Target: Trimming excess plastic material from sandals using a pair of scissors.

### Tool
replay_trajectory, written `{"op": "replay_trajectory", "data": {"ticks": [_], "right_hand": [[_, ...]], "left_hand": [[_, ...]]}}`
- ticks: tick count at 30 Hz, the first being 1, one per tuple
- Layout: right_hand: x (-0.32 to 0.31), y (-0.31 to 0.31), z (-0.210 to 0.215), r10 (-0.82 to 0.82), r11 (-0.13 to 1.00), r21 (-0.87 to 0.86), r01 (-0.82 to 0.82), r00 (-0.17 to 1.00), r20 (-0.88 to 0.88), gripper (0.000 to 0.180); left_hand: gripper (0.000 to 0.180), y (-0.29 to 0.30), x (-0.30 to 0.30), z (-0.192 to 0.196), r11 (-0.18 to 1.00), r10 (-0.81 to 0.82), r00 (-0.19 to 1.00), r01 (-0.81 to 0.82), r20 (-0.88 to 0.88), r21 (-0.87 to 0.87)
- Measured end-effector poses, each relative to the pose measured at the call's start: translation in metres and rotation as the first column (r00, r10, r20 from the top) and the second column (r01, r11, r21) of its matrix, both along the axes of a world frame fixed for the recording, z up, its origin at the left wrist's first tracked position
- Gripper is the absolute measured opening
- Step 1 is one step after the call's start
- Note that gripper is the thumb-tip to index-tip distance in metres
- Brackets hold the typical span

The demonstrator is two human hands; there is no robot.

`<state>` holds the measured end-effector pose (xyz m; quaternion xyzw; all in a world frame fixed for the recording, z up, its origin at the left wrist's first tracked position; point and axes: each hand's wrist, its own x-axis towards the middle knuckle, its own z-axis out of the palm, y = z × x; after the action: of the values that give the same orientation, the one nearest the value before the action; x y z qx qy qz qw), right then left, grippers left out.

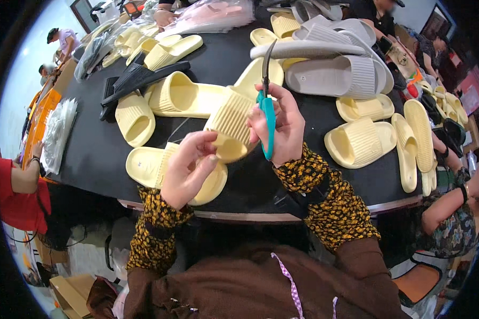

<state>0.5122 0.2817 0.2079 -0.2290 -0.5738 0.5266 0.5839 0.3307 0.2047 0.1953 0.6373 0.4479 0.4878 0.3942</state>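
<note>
My right hand (288, 123) grips scissors with teal handles (267, 127), their dark blades pointing up and away. Its thumb side lies against a pale yellow ribbed slide sandal (231, 118), which hangs above the table and is slightly blurred at its lower end. Just left of that sandal, my left hand (185, 167) has curled fingers, thumb and fingertips drawn close in a pinch. Whatever they pinch, if anything, is too small to make out. Beneath the left hand lies another yellow sandal (145, 162), partly covered by the hand.
Yellow sandals (359, 142) and a stack of grey sandals (324, 77) lie on the black table (98, 159). Black sandals (138, 82) sit at the left, clear plastic bags (61, 133) at the left edge. Co-workers are around the table, one in a red top (24, 189).
</note>
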Motion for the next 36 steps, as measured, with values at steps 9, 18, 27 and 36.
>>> {"op": "replay_trajectory", "data": {"ticks": [9,18,27,36], "right_hand": [[0.018,0.006,-0.003,0.180,0.956,-0.240,-0.167,0.983,0.033,0.036],[0.011,-0.001,-0.005,0.672,0.671,-0.525,-0.523,0.728,0.134,0.035],[0.011,0.000,-0.022,0.765,0.628,-0.501,-0.596,0.592,0.255,0.042],[0.012,-0.004,-0.015,0.791,0.585,-0.586,-0.561,0.553,0.261,0.043]], "left_hand": [[0.024,0.002,-0.032,0.011,0.874,0.455,0.822,-0.338,-0.343,0.350],[0.028,-0.006,-0.053,-0.023,0.908,0.413,0.839,-0.407,-0.355,0.094],[0.019,0.001,-0.043,-0.011,0.933,0.336,0.933,-0.348,-0.125,-0.090],[0.009,0.004,-0.039,-0.009,0.928,0.352,0.927,-0.363,-0.132,-0.078]]}}
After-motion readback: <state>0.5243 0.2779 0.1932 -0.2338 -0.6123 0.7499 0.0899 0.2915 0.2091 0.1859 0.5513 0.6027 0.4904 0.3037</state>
